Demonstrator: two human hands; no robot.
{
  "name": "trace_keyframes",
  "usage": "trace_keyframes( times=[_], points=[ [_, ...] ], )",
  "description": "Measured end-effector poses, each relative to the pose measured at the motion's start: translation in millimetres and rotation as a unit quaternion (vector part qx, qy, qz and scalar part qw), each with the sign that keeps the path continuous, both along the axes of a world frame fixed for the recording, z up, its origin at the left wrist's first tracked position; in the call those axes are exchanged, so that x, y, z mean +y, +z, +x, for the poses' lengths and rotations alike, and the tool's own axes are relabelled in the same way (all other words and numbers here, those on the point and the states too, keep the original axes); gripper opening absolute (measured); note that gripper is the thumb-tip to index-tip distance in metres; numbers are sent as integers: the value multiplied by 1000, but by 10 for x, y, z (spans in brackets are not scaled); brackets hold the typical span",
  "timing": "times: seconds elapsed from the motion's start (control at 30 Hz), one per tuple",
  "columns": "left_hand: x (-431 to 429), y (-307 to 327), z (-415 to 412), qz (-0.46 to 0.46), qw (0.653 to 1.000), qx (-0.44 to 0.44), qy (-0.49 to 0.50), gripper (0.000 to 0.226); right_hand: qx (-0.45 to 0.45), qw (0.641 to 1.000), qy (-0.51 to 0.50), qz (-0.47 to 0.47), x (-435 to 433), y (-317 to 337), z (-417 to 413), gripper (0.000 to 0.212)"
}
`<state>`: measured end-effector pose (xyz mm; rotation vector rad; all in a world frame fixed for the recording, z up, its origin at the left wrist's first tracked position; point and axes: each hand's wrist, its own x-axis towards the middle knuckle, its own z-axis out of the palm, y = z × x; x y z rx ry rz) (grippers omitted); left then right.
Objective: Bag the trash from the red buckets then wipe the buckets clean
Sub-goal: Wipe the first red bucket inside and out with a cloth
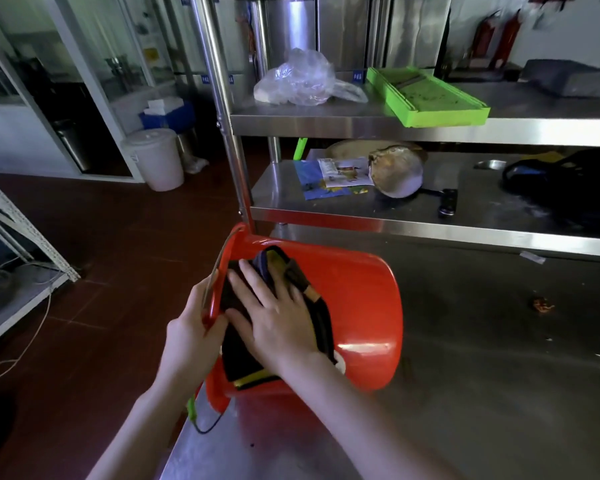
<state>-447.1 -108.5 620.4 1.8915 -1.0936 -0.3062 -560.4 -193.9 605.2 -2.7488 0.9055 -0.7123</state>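
Red bucket (354, 306) on its side on desk (499, 375). Left hand (191, 336) grips rim; right hand (274, 317), fingers flat, presses dark cloth (236, 355) on bucket.

Red bucket (354, 306) on its side on steel table (482, 375), left hand (191, 336) gripping rim, right hand (274, 313) pressing dark cloth (243, 358) inside

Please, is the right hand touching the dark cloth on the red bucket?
Touching. The head view shows the right hand lying flat on the cloth, with no gap, pressing it against the red bucket.
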Motion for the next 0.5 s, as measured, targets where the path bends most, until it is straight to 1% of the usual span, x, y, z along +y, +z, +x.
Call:
trace_keyframes(
  times=[0.03, 0.07, 0.13, 0.17, 0.2, 0.27, 0.3, 0.33, 0.4, 0.47, 0.5],
  points=[
    [34, -2, 29, 1, 1000, 10, -12, 69, 4, 1000, 5, -15, -77, -9, -49, 54],
    [60, -3, 51, 2, 1000, 17, -22, 71, 11, 999, -15, -32, -197, -23, -132, 55],
    [107, -4, 44, 2, 999, 16, -31, 70, 32, 993, -113, -8, -517, -3, -365, 58],
    [138, -18, 22, -1, 999, 15, -32, 69, 43, 984, -171, 25, -725, 19, -493, 59],
    [181, -54, -1, -5, 999, 18, -31, 68, 58, 972, -216, 77, -936, 43, -627, 60],
    [281, -151, -54, -14, 999, 27, -29, 70, 79, 942, -262, 193, -1232, 110, -822, 59],
    [319, -190, -75, -20, 999, 27, -30, 72, 85, 933, -267, 226, -1280, 145, -843, 58],
    [339, -218, -84, -23, 999, 23, -31, 73, 88, 932, -269, 229, -1258, 170, -802, 56],
    [340, -233, -92, -25, 999, 23, -38, 72, 81, 956, -229, 168, -1022, 215, -518, 51],
    [354, -247, -66, -20, 998, 29, -46, 71, 63, 985, -136, 84, -581, 261, -128, 52],
    [383, -259, -43, -18, 998, 33, -45, 71, 57, 992, -96, 58, -361, 274, 35, 55]
  ],
)
